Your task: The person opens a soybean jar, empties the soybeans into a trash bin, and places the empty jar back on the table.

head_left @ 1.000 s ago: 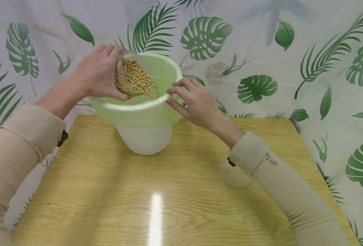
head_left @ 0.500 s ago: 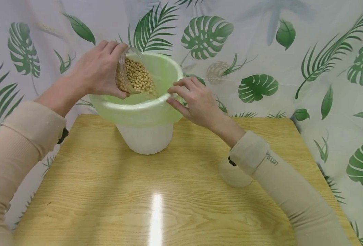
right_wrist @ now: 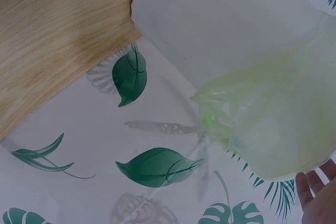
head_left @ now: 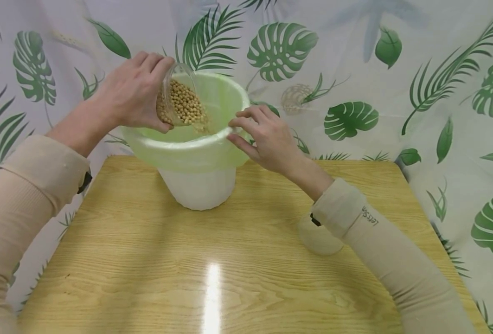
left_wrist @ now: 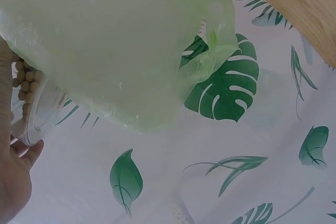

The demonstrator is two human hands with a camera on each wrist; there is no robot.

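Note:
My left hand point(head_left: 131, 95) grips a clear jar of yellow beans point(head_left: 182, 103), tilted mouth-down over the open top of a white bin point(head_left: 198, 188) lined with a pale green bag point(head_left: 188, 150). Beans sit at the jar's mouth just above the bag's inside. In the left wrist view the jar point(left_wrist: 31, 108) shows beside the green bag point(left_wrist: 121, 51). My right hand point(head_left: 263, 137) pinches the bin's right rim with thumb and fingers. The right wrist view shows the bin wall point(right_wrist: 220, 24), the bag's hanging edge point(right_wrist: 262, 124) and my fingertips point(right_wrist: 315, 192).
The bin stands at the far middle of a wooden table point(head_left: 229, 260). A whitish round lid or cup point(head_left: 315, 239) lies partly hidden under my right forearm. A leaf-print curtain point(head_left: 396, 69) hangs behind and around the table.
My left hand has lifted slightly and tipped the jar steeper over the bin. The right hand has stayed on the rim.

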